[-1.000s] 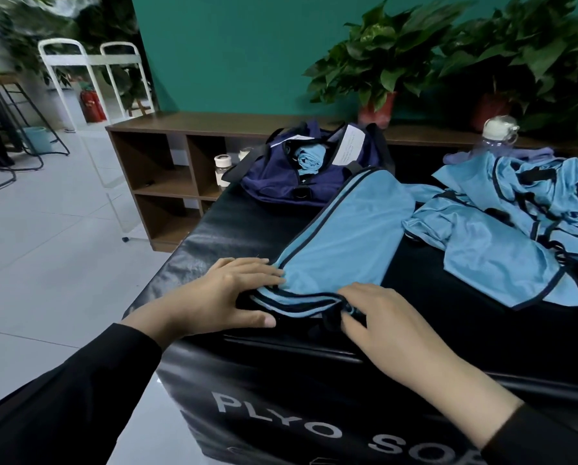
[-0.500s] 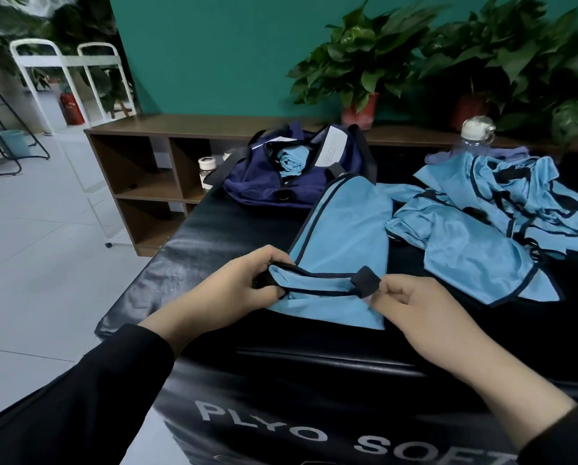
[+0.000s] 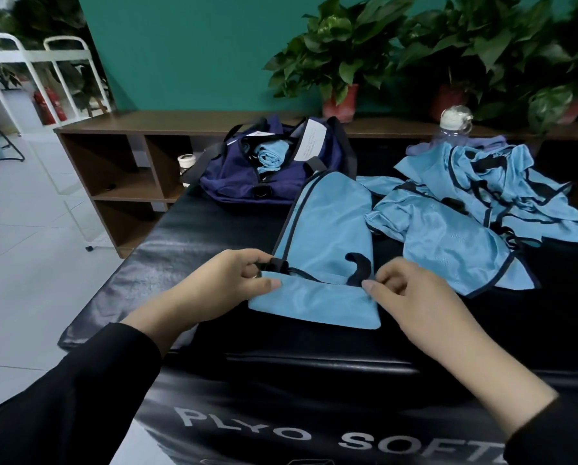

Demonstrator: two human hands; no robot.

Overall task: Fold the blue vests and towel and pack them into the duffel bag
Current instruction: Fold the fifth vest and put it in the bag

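Observation:
A blue vest [image 3: 327,229] with dark trim lies lengthwise on the black padded box [image 3: 187,250], its near end turned over onto itself. My left hand [image 3: 220,286] pinches the left corner of that turned end. My right hand [image 3: 411,297] pinches the right corner beside a black strap loop. Beyond the vest stands the open navy duffel bag [image 3: 244,176] with a rolled blue vest [image 3: 270,156] inside. A heap of unfolded blue vests [image 3: 475,209] lies at the right.
A clear water bottle [image 3: 453,129] with a white cap stands behind the heap. A wooden shelf unit [image 3: 120,162] runs along the green wall, with potted plants [image 3: 337,62] on top. White tiled floor and a white metal rack [image 3: 29,68] lie to the left.
My hands lifted the vest's near end off the box and turned it over away from me, so the fold now lies flatter and wider on the vest.

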